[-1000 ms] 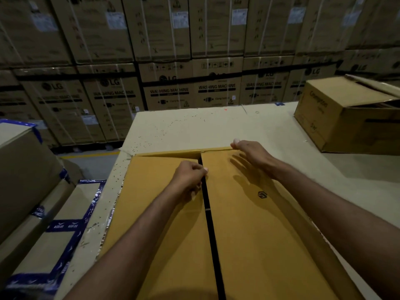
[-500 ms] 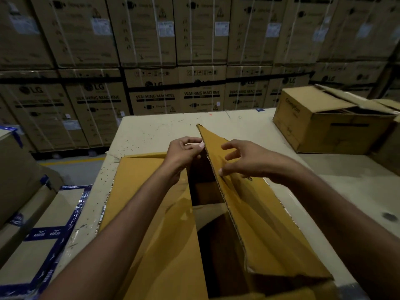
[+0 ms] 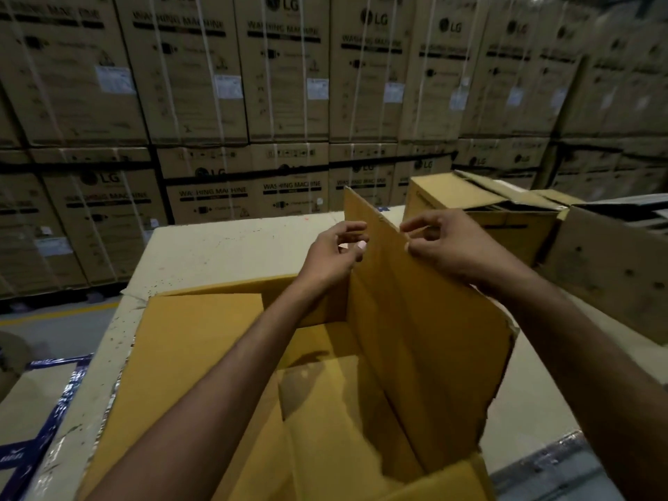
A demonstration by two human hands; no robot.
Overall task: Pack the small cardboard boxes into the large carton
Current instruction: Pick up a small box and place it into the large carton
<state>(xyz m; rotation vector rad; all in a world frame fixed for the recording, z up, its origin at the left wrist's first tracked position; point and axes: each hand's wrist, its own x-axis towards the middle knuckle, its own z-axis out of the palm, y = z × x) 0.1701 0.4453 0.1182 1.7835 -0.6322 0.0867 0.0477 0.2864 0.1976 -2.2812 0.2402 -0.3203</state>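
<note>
Sitting on the counter (image 3: 224, 247), the carton (image 3: 217, 286) could skid if its raised right flap (image 3: 426, 338) is yanked sideways, and that flap might tear further at its ragged near corner. The carton is yellow-brown, with the left flap (image 3: 202, 356) lying flat, and it looks empty inside, though it is dim there. Left hand (image 3: 332, 254) and right hand (image 3: 448, 247) pinch the right flap's top edge, fingers (image 3: 419, 220) curled on it.

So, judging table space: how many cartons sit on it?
3: the large carton nearest, a second carton beyond the right hand, a third carton far right. Others may be hidden.
</note>
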